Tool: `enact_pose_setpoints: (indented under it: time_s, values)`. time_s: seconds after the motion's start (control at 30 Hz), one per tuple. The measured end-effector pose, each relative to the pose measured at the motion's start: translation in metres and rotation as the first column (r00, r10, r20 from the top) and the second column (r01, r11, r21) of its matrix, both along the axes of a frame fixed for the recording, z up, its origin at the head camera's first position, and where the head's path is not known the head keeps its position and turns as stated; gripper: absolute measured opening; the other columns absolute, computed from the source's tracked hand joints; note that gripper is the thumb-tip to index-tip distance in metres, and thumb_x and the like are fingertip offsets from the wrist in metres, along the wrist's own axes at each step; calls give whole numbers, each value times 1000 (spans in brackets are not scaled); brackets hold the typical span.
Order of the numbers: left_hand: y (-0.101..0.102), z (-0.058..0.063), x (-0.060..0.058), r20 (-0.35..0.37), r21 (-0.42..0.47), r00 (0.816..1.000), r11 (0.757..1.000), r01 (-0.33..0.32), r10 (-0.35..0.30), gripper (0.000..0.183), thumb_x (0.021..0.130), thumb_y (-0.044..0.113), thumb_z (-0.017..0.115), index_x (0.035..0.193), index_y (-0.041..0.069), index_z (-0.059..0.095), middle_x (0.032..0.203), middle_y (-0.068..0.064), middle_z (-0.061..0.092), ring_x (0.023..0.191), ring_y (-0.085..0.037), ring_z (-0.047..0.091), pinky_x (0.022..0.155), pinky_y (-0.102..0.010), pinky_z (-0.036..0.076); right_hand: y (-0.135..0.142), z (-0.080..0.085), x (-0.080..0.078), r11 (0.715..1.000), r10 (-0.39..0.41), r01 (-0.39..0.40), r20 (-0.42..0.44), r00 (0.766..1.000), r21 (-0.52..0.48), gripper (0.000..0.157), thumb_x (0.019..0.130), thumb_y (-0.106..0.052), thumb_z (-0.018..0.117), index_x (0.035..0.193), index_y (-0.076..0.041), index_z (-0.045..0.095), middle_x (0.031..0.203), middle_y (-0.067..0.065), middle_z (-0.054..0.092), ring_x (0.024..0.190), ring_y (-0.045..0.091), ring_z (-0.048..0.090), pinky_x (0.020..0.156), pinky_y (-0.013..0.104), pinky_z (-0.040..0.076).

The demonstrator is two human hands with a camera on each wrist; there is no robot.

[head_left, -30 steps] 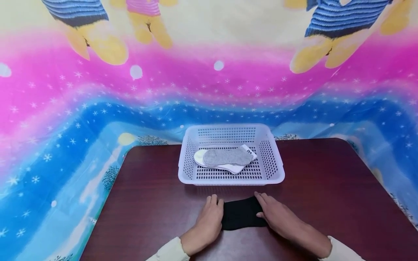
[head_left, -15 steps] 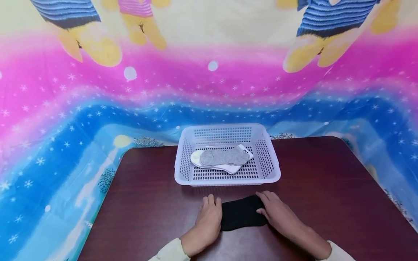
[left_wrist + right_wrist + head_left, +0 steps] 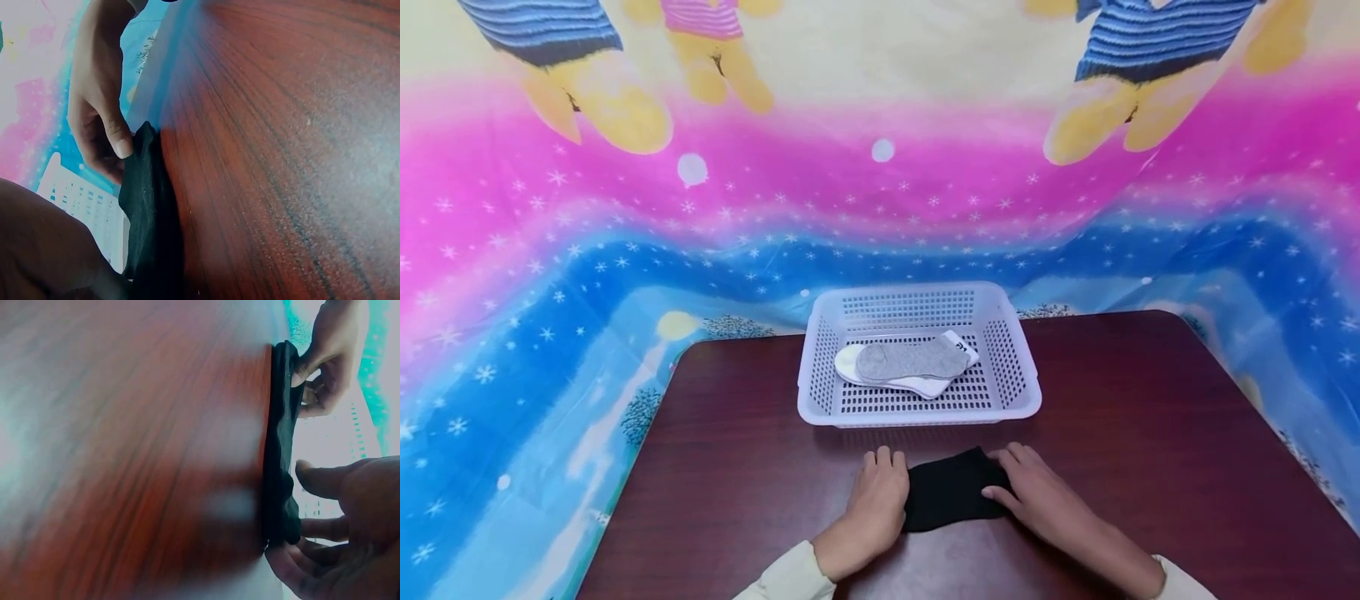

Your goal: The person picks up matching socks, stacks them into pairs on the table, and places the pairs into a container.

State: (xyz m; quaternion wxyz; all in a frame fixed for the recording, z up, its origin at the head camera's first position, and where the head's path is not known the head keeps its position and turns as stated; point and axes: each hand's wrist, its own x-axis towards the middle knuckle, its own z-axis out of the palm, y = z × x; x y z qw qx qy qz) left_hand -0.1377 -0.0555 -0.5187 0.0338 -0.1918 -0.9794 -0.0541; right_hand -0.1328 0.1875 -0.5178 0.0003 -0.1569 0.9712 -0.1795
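A folded black sock (image 3: 951,490) lies flat on the dark wooden table between both hands. My left hand (image 3: 874,504) holds its left end; in the right wrist view the thumb bears on the cloth and the fingers curl at its edge. At the sock's right end is my right hand (image 3: 1045,500). Its fingers (image 3: 325,529) touch the end of the cloth, while the thumb (image 3: 312,478) is held apart from them, just off the sock's upper surface. Part of each end of the sock is hidden by a hand.
Just beyond the sock stands a white perforated plastic basket (image 3: 917,418). Inside it a grey sock (image 3: 910,362) lies over a white sock (image 3: 931,387). A patterned pink and blue cloth (image 3: 820,192) hangs behind the table (image 3: 730,433).
The right fingers have slipped off the far right corner of the sock, which now shows, and the right thumb has shifted slightly left. The left hand stays at its end. The head view has drifted slightly.
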Motion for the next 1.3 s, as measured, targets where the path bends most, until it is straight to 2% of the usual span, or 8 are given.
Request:
enact_pose_setpoints:
  time_s: [0.17,0.37,0.67,0.8,0.93,1.03,1.13,1.3]
  values:
    - [-4,3,0,38,119,999,993,0,-5,32,63,-6,71,90,2,54,87,-9,42,75,-23,46,59,-29,43,-6,0,-4,999,-44,44,29,999,-4,42,83,-34,73,114,-7,62,103,1,58,100,16,53,82,37,49]
    - [-10,1,-3,34,316,998,948,36,-49,21,73,-11,62,84,4,55,85,-5,39,66,-17,50,56,-25,44,-9,-5,-13,997,-24,26,21,999,-71,43,78,-26,79,109,-5,59,88,-2,52,85,13,49,74,33,44]
    - [-13,1,-6,91,376,993,926,30,-69,17,81,-6,61,89,7,56,82,-2,50,74,-16,56,61,-25,46,-8,0,-19,989,-39,63,174,984,-133,32,76,-19,80,94,-11,55,88,-2,46,84,13,43,73,30,41]
    - [-15,2,-5,100,391,993,920,20,-64,17,83,-4,62,90,10,56,82,1,56,80,-12,59,65,-25,47,-10,1,-19,984,-51,85,207,977,-157,36,75,-15,81,98,-11,53,88,-2,46,81,13,45,71,29,40]
    - [-16,5,-1,65,429,994,902,54,-90,17,84,-3,62,92,10,56,84,1,57,82,-11,59,67,-27,47,-9,3,-18,982,-52,92,235,971,-162,38,73,-13,81,100,-10,54,81,-3,46,76,11,46,68,28,39]
    - [-16,9,3,62,468,992,881,65,-106,18,85,-4,60,95,10,55,87,1,56,86,-11,59,70,-28,48,-7,6,-16,986,-14,55,249,968,-159,32,74,-14,80,88,-12,52,75,-4,43,71,10,43,64,26,35]
    - [-18,16,5,110,512,989,858,30,-100,19,86,-4,60,98,10,55,92,1,57,91,-12,58,76,-29,49,-4,13,-14,978,49,8,269,962,-206,33,77,-18,78,78,-12,45,71,-4,41,65,8,38,60,24,32]
    - [-25,36,9,189,579,978,814,-41,-84,19,87,-2,62,100,11,58,97,1,62,94,-12,60,80,-30,50,2,29,-8,931,164,-46,302,939,-363,30,83,-25,73,80,-10,47,70,-6,43,61,1,40,56,21,34]
